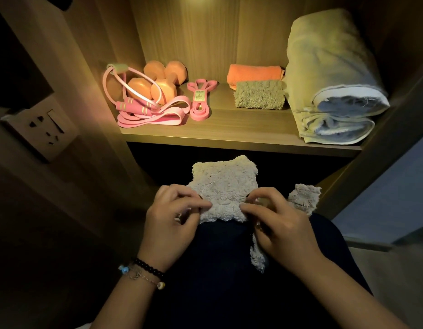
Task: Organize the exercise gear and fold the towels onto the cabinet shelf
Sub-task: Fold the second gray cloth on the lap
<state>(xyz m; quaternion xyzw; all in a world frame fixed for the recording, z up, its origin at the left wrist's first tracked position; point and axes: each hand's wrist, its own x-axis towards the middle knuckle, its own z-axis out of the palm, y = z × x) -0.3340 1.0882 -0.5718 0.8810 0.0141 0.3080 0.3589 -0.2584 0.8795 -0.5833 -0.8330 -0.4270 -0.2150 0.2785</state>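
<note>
low in the frame, the left hand [176, 216] and right hand [278, 218] each pinch the near edge of a small fluffy beige towel [223, 186] spread over the lap, apparently to square a fold; above, the cabinet shelf [229, 132] already holds folded towels.

Right fingers [258, 200] tucked under the beige towel [225, 191], tips hidden. Label text on the small pink band [199, 98] was too small to read. Rear dumbbells [166, 78] partly covered by the rope [134, 91]. Space under the shelf [229, 136] too dark to tell. Both forearms cut off at the bottom edge.
</note>
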